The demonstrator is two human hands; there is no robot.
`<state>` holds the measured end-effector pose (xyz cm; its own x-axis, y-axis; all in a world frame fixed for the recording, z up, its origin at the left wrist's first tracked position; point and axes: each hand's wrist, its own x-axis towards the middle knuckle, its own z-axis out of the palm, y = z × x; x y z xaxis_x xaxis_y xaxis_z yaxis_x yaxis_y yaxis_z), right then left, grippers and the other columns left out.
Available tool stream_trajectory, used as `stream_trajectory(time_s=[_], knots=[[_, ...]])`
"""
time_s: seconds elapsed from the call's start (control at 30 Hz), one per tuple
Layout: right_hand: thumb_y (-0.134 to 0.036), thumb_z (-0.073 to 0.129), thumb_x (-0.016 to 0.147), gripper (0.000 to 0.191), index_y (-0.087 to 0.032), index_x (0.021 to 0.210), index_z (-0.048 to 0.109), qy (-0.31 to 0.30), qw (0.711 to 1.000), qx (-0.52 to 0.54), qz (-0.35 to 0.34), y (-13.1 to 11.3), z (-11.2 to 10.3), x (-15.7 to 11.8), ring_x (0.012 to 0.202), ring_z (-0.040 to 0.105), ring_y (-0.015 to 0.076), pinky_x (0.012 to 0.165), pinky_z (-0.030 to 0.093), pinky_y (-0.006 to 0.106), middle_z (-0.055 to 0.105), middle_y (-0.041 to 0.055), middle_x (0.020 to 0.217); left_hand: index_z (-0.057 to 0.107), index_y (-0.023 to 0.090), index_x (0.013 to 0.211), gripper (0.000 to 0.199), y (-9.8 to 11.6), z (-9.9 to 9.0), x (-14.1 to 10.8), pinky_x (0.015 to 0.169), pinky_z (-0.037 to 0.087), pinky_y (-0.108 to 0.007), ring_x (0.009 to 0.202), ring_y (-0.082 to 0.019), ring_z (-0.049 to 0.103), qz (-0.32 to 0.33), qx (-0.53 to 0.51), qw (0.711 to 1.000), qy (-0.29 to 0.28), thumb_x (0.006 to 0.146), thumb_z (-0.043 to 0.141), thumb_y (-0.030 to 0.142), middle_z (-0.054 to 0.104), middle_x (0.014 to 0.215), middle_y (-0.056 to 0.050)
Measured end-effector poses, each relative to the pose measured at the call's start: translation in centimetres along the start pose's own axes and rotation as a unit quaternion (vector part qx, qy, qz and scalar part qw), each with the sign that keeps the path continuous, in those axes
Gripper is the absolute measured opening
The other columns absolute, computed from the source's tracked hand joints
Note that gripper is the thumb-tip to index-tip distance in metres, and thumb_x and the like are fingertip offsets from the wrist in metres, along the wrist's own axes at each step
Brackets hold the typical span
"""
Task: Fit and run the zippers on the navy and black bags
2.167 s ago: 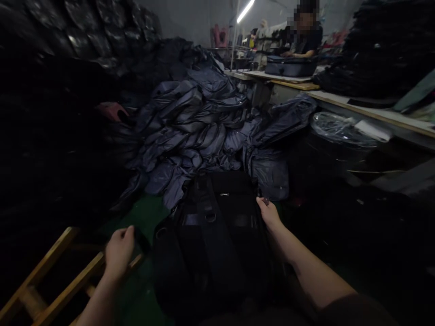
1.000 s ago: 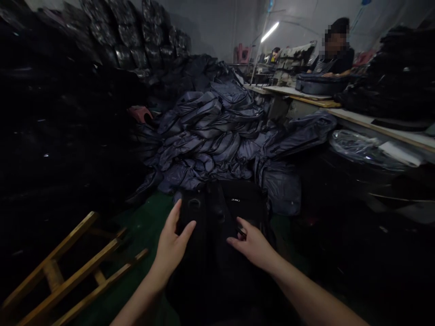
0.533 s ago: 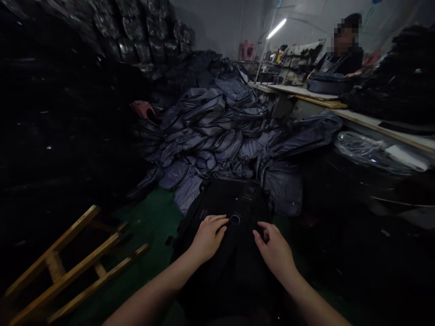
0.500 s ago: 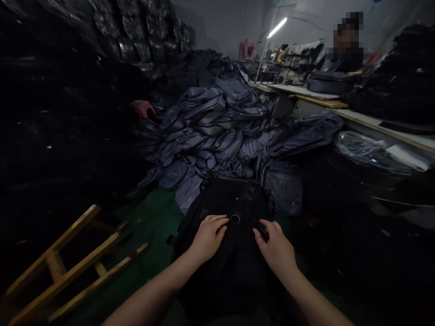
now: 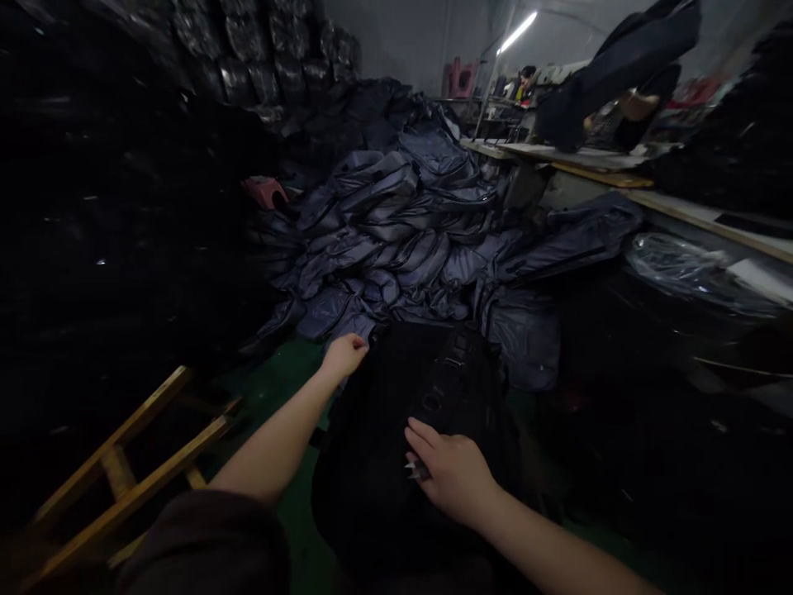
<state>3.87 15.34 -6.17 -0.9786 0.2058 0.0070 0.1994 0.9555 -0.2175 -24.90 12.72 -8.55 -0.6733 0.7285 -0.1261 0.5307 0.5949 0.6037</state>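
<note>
The left hand [image 5: 344,357] is moved off the strap ring to the far edge of the black backpack [image 5: 402,446], curled, grip unclear. A small metal piece [image 5: 416,471] is pinched by the right hand [image 5: 452,478]. The backpack lies on the green floor [image 5: 278,388].

Dim under 1 fluorescent tube [image 5: 517,31], edges seemingly warped.

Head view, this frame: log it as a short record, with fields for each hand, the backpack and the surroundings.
Left hand: curled at the far edge of the black backpack
Right hand: over the backpack, small silver piece at its fingers
Behind: heaped navy bags
Floor: green, wooden frame lying on it
Nearby: co-worker's hand under a raised dark bag
</note>
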Motion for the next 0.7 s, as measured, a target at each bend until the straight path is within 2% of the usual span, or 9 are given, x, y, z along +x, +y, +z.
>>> stream_trajectory(time_s=[0.13, 0.27, 0.43, 0.7], knots=[[-0.029, 0.039, 0.088, 0.044, -0.018, 0.130, 0.047, -0.005, 1.000, -0.003, -0.003, 0.1, 0.2, 0.1, 0.091, 0.064, 0.0218, 0.073, 0.051, 0.035, 0.042, 0.0051, 0.139, 0.058, 0.014, 0.102, 0.028, -0.5, 1.6, 5.1, 0.080, 0.049, -0.039, 0.093, -0.019, 0.059, -0.058, 0.027, 0.994, -0.085, 0.083, 0.055, 0.035, 0.060, 0.105, -0.006], [-0.029, 0.039, 0.088, 0.046, -0.017, 0.132, 0.046, -0.010, 1.000, -0.003, -0.004, 0.2, 0.4, 0.3, 0.092, 0.063, 0.0223, 0.072, 0.051, 0.035, 0.041, 0.0063, 0.140, 0.055, 0.016, 0.109, 0.031, 0.2, 3.7, 7.6, 0.081, 0.049, -0.039, 0.097, -0.020, 0.057, -0.121, 0.013, 0.983, -0.135, 0.083, 0.056, 0.032, 0.057, 0.111, -0.008], [-0.028, 0.039, 0.089, 0.044, -0.018, 0.130, 0.047, -0.002, 1.000, 0.008, 0.004, 0.5, 0.5, -0.1, 0.089, 0.064, 0.0216, 0.072, 0.052, 0.034, 0.042, 0.0058, 0.139, 0.054, 0.015, 0.111, 0.032, -0.5, 4.3, 7.8, 0.078, 0.050, -0.039, 0.094, -0.020, 0.058, -0.184, -0.078, 0.968, -0.155, 0.084, 0.055, 0.033, 0.057, 0.111, -0.008], [-0.026, 0.041, 0.089, 0.040, -0.019, 0.127, 0.051, 0.056, 0.997, 0.047, -0.003, 0.7, 1.2, -1.2, 0.088, 0.065, 0.0188, 0.075, 0.052, 0.032, 0.046, 0.0049, 0.137, 0.053, 0.015, 0.112, 0.033, -2.0, 2.1, 6.0, 0.078, 0.051, -0.039, 0.093, -0.019, 0.058, -0.185, -0.286, 0.931, -0.130, 0.085, 0.053, 0.033, 0.057, 0.111, -0.008]])
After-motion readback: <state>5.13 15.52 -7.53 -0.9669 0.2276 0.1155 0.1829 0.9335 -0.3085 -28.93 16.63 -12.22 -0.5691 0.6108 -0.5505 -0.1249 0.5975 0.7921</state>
